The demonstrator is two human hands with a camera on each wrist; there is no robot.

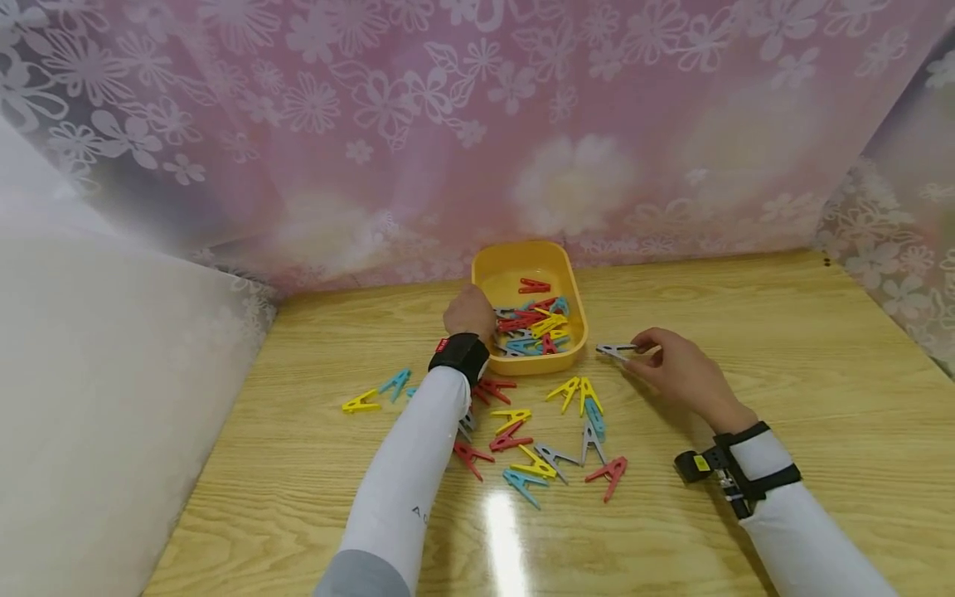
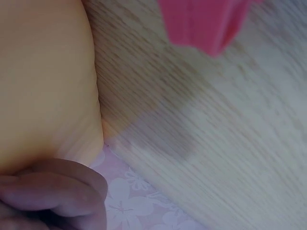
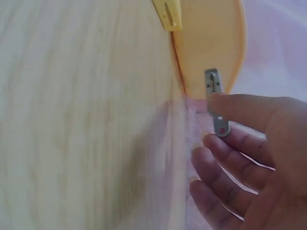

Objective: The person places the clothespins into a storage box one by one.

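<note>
My left hand (image 1: 471, 313) grips the left rim of a yellow plastic bin (image 1: 579, 319). In the left wrist view, its curled fingers (image 2: 62, 189) lie against the bin's outer wall. To the right of the bin, my right hand (image 1: 682, 375) pinches a grey clothespin (image 1: 613, 350) between thumb and fingers. That clothespin (image 3: 213, 88) appears edge-on in the right wrist view, the other fingers spread below it. Inside the bin lies a pile of red, yellow, blue and grey clothespins (image 1: 533, 322), with one red clothespin (image 1: 534, 286) apart towards the back.
Several clothespins lie scattered on the wooden table (image 1: 246, 464) in front of the bin, among them a yellow clothespin (image 1: 361, 402) at far left and a red clothespin (image 1: 608, 476) at right. A pink floral cloth (image 1: 418, 149) hangs behind the table.
</note>
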